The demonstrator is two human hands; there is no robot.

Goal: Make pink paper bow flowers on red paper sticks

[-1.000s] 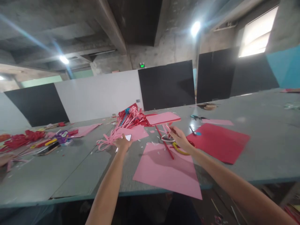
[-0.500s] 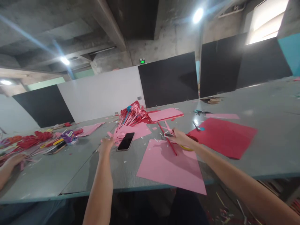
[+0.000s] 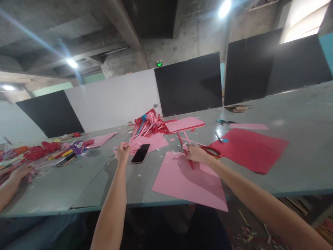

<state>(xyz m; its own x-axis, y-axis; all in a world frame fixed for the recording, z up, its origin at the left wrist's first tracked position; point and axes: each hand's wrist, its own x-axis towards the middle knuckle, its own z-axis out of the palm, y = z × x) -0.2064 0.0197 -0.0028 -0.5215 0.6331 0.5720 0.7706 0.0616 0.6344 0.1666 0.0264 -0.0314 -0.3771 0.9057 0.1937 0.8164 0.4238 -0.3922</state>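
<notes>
Your left hand (image 3: 123,151) was positioned at the loops of pink strips (image 3: 134,147), its fingertips drawn together on part of them. The strips were located left of centre on the surface (image 3: 293,170), beside the phone (image 3: 141,153) and partly over the small pink sheet (image 3: 157,141). The phone lay flat, dark screen up, just right of your left hand.

Your right hand (image 3: 195,154) was lowered over the far edge of the large pink sheet (image 3: 187,184). Its fingers reached the red rod (image 3: 180,139); you could not tell whether they were clamped on the rod or merely rested against it. The rod ran obliquely, its near end over the large pink sheet and its far end beyond that sheet. A red handle (image 3: 219,151) projected to the right of your right hand, next to the red sheet (image 3: 255,149).

Beyond both hands, the bundle (image 3: 149,121) of pink and red pieces lay near the white panel (image 3: 114,99). The stack (image 3: 185,124), pink on top, lay to the right of that bundle. Teal-handled scissors (image 3: 222,121) lay farther right, near the pink strip of paper (image 3: 249,126). At far left, a co-worker's hand (image 3: 23,171) was near the red pieces (image 3: 49,147).
</notes>
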